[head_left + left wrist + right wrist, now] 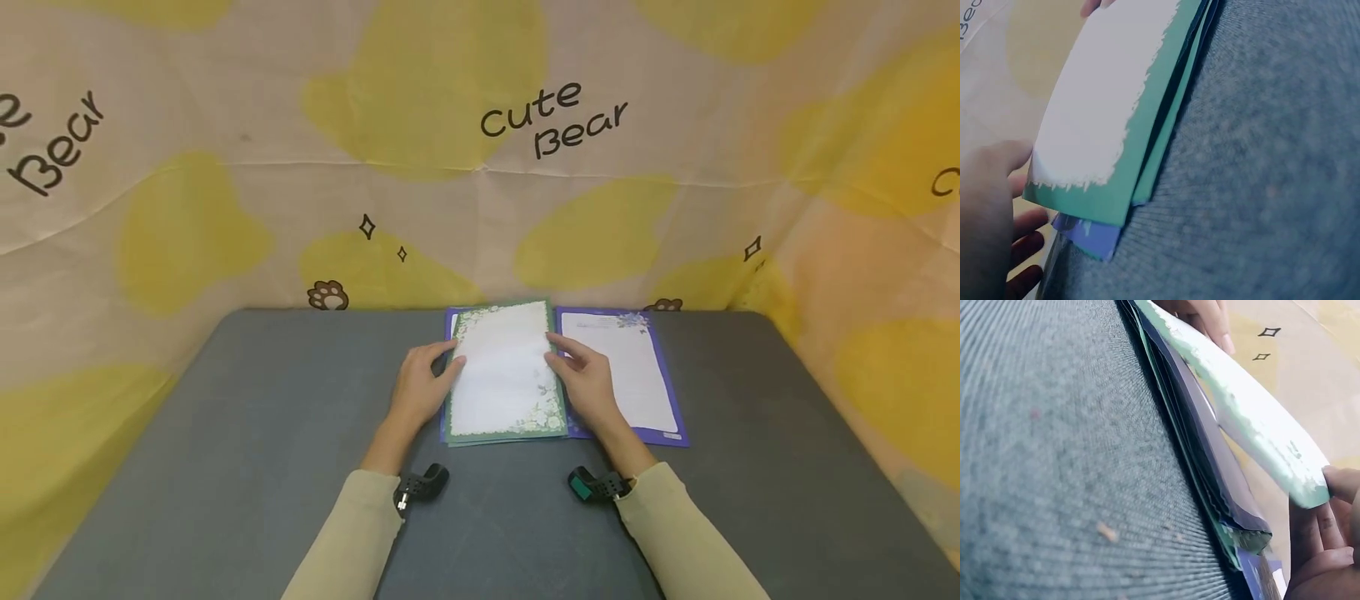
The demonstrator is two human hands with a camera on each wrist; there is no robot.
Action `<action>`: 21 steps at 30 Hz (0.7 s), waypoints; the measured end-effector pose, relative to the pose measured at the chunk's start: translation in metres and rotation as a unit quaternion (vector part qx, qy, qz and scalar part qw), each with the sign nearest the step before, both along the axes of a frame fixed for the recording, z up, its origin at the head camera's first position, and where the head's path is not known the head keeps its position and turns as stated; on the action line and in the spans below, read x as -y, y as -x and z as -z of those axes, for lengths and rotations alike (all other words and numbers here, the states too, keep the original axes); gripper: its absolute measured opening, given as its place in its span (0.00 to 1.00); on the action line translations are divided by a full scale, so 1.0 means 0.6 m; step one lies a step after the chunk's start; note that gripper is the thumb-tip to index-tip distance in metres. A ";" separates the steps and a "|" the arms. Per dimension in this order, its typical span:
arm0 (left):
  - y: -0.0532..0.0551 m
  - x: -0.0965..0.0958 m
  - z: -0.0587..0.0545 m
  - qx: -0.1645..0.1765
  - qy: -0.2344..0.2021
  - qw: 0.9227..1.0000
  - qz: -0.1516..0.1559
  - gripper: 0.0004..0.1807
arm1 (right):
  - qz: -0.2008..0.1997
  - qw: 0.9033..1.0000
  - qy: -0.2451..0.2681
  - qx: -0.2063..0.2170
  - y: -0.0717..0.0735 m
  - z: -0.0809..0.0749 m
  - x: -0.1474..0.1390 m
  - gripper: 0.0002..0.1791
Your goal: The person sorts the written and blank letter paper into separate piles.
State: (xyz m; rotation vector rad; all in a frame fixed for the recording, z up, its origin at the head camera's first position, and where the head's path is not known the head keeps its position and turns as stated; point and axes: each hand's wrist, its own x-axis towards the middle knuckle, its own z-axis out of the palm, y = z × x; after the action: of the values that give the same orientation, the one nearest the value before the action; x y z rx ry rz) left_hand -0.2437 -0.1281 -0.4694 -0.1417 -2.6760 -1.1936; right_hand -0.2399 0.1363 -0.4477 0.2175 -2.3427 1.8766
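A white sheet of paper [501,375] with a green floral border is held by both hands over a stack of sheets. My left hand [422,383] pinches its left edge, thumb on top and fingers beneath; the left wrist view shows this sheet edge [1079,119] too. At the opposite edge, my right hand [588,387] pinches the paper between thumb and fingers. In the right wrist view the sheet [1254,419] bends and stands apart from the stack [1210,462] under it. A purple-bordered sheet [626,375] lies to the right, partly behind the right hand.
Everything lies on a dark grey table [300,375], near its far edge. A pale fabric backdrop [450,108] with yellow patches and lettering rises behind and at both sides. Black straps with camera units [431,482] sit at both wrists.
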 end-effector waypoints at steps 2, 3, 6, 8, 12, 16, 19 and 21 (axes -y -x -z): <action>0.000 -0.002 -0.001 0.004 -0.001 1.000 -0.020 0.24 | 0.001 1.000 0.004 0.003 -0.007 -0.010 0.001 0.21; 0.000 -0.003 -0.001 0.005 -0.004 1.000 -0.027 0.24 | -0.002 1.000 0.005 0.003 -0.010 -0.014 0.001 0.21; 0.001 -0.004 -0.003 -0.010 -0.034 0.999 -0.030 0.22 | -0.010 1.000 0.018 -0.002 -0.005 -0.009 0.000 0.22; 0.004 -0.003 -0.007 -0.031 -0.067 0.997 -0.021 0.19 | -0.013 1.000 0.022 -0.007 0.004 -0.001 -0.002 0.22; 0.007 0.002 -0.015 -0.066 -0.117 0.991 0.001 0.15 | -0.010 1.000 0.018 -0.002 0.019 0.015 -0.004 0.22; 0.005 0.007 -0.020 -0.072 -0.147 0.986 0.013 0.15 | -0.004 1.000 0.008 0.006 0.019 0.014 -0.004 0.22; 0.002 0.011 -0.023 -0.066 -0.163 0.984 0.021 0.16 | 0.005 1.000 -0.005 0.012 0.014 0.011 -0.001 0.23; -0.002 0.015 -0.026 -0.059 -0.163 0.985 0.018 0.16 | 0.006 1.000 -0.019 0.016 0.011 0.009 0.004 0.23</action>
State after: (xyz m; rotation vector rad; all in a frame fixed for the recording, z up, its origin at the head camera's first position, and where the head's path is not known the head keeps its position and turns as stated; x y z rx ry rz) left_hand -0.2424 -0.1371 -0.4536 -0.2032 -2.3497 -1.5608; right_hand -0.2468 0.1338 -0.4530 0.1767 -2.3967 1.8456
